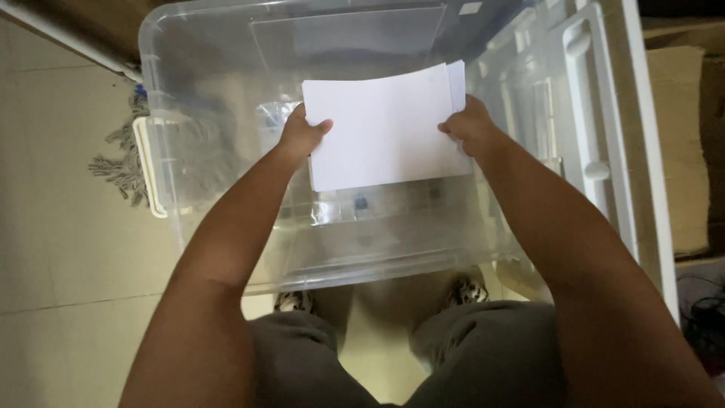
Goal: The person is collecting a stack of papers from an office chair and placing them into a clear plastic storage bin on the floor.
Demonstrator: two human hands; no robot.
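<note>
Left hand (300,136) gripping left edge of white paper stack (385,128), right hand (470,125) gripping right edge, both holding stack over clear plastic bin (189,91), lid (589,113) leaning alongside

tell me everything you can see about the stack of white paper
The stack of white paper is a thin sheaf of plain, blank-looking sheets, slightly fanned, so a second sheet's edge shows at the upper right. It is held roughly flat, a little tilted, over the open clear plastic bin. The left hand pinches its left edge with the thumb on top; the right hand grips the right edge. It looks clean and uncreased, and nothing else touches it.
</note>
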